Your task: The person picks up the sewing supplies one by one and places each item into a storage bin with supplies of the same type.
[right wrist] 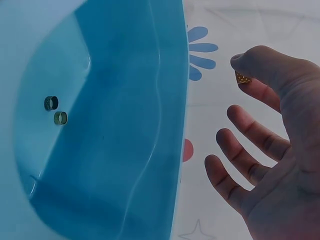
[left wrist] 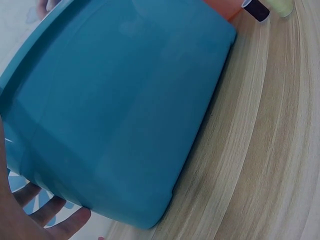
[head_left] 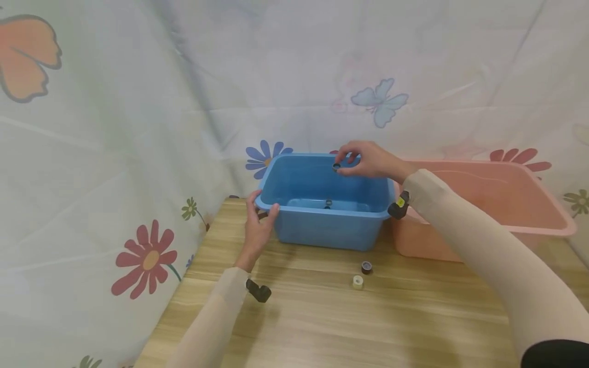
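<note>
Over the blue tub (head_left: 329, 227), near its back rim, my right hand (head_left: 370, 159) pinches a gold dimpled ring thimble (right wrist: 243, 78) between thumb and index finger. The other fingers of that hand are spread apart in the right wrist view. Two more ring thimbles, one dark (right wrist: 51, 103) and one gold-green (right wrist: 60, 118), lie close together on the tub's floor. My left hand (head_left: 257, 232) grips the tub's front left corner at the rim. In the left wrist view its fingers reach along the tub's outer wall.
A pink tub (head_left: 428, 243) stands right beside the blue one. In front of them, a dark thread spool (head_left: 366, 267) and a pale yellow thread spool (head_left: 357, 282) stand on the wooden table (head_left: 303, 317). A flower-printed curtain (head_left: 294, 76) hangs behind and at the left.
</note>
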The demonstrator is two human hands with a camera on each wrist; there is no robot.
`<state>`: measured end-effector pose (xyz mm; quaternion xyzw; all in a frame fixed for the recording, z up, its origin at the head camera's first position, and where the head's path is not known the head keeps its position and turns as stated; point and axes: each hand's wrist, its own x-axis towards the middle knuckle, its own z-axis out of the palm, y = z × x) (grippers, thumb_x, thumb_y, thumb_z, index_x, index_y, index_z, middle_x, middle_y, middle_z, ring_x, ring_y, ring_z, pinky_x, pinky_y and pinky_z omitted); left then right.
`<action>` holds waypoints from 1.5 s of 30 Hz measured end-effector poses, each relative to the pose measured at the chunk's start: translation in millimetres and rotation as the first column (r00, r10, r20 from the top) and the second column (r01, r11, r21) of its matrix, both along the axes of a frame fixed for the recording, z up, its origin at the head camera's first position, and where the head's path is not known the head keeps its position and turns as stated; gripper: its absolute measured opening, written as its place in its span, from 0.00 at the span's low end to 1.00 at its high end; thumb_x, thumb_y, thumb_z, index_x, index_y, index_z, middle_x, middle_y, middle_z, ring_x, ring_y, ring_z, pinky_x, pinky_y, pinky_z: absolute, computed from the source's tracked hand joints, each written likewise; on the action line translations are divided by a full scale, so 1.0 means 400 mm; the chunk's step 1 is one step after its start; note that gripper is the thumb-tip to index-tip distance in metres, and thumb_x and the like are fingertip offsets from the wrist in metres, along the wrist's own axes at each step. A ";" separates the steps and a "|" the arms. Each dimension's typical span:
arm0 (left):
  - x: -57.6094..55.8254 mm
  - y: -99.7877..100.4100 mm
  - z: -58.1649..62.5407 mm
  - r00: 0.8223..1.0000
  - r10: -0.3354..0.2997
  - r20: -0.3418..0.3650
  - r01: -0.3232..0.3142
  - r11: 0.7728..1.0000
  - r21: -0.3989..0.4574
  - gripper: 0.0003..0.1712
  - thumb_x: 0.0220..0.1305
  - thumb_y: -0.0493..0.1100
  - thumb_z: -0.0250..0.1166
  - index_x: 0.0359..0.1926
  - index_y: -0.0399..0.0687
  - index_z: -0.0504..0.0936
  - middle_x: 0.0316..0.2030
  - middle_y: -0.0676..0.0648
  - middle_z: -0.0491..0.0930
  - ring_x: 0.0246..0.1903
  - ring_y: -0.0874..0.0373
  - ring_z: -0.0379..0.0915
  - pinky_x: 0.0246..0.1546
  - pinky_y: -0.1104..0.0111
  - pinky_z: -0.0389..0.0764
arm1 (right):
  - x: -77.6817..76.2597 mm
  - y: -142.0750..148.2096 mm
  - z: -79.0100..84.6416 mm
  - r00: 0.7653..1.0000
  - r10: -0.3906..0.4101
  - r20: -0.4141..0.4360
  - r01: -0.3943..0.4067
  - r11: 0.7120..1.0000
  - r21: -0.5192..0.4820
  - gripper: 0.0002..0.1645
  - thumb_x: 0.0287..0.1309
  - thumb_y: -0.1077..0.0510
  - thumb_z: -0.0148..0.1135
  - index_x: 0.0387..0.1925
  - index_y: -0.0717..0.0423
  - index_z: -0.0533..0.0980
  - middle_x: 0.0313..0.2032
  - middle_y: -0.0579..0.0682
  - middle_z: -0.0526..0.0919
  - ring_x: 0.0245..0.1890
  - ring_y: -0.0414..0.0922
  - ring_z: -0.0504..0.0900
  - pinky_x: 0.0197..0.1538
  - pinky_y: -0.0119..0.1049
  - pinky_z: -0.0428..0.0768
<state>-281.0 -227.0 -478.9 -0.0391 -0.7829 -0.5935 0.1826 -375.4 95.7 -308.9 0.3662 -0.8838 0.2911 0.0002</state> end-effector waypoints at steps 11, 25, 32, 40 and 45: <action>0.004 0.006 0.009 1.000 -0.012 0.018 0.012 1.000 -0.001 0.39 0.73 0.57 0.63 0.77 0.66 0.53 0.71 0.40 0.65 0.57 0.39 0.73 0.56 0.47 0.77 | -0.031 -0.017 -0.019 1.000 0.008 0.022 -0.008 1.000 -0.010 0.12 0.61 0.56 0.73 0.46 0.51 0.84 0.61 0.55 0.80 0.51 0.54 0.81 0.51 0.51 0.82; -0.003 0.002 0.002 1.000 0.004 0.022 -0.004 1.000 -0.012 0.38 0.72 0.60 0.63 0.75 0.72 0.54 0.70 0.43 0.67 0.56 0.41 0.74 0.54 0.50 0.78 | -0.071 -0.025 -0.041 0.998 -0.042 0.048 0.043 0.999 -0.015 0.14 0.62 0.55 0.72 0.48 0.52 0.83 0.58 0.52 0.82 0.52 0.55 0.81 0.53 0.50 0.83; -0.005 -0.001 -0.005 1.000 0.000 0.011 0.000 1.000 -0.005 0.38 0.72 0.59 0.64 0.75 0.70 0.54 0.70 0.41 0.67 0.55 0.43 0.75 0.53 0.51 0.78 | -0.085 -0.032 -0.052 0.997 -0.050 0.062 0.052 0.998 -0.019 0.14 0.61 0.57 0.72 0.47 0.56 0.83 0.52 0.57 0.84 0.51 0.60 0.81 0.55 0.52 0.80; -0.008 -0.004 -0.005 1.000 0.002 0.000 -0.002 1.000 -0.014 0.39 0.72 0.59 0.64 0.75 0.70 0.54 0.70 0.39 0.67 0.55 0.42 0.75 0.52 0.49 0.79 | -0.097 -0.036 -0.059 0.996 -0.075 0.051 0.075 0.997 -0.003 0.14 0.62 0.56 0.72 0.48 0.55 0.83 0.49 0.57 0.84 0.46 0.54 0.81 0.51 0.50 0.82; -0.004 -0.006 -0.003 1.000 -0.002 0.005 0.002 1.000 -0.016 0.38 0.72 0.59 0.63 0.75 0.70 0.54 0.71 0.38 0.66 0.55 0.42 0.75 0.53 0.49 0.79 | -0.104 -0.032 -0.071 0.993 -0.098 0.063 0.098 0.995 -0.004 0.13 0.61 0.55 0.72 0.47 0.54 0.83 0.53 0.56 0.83 0.47 0.54 0.80 0.52 0.49 0.82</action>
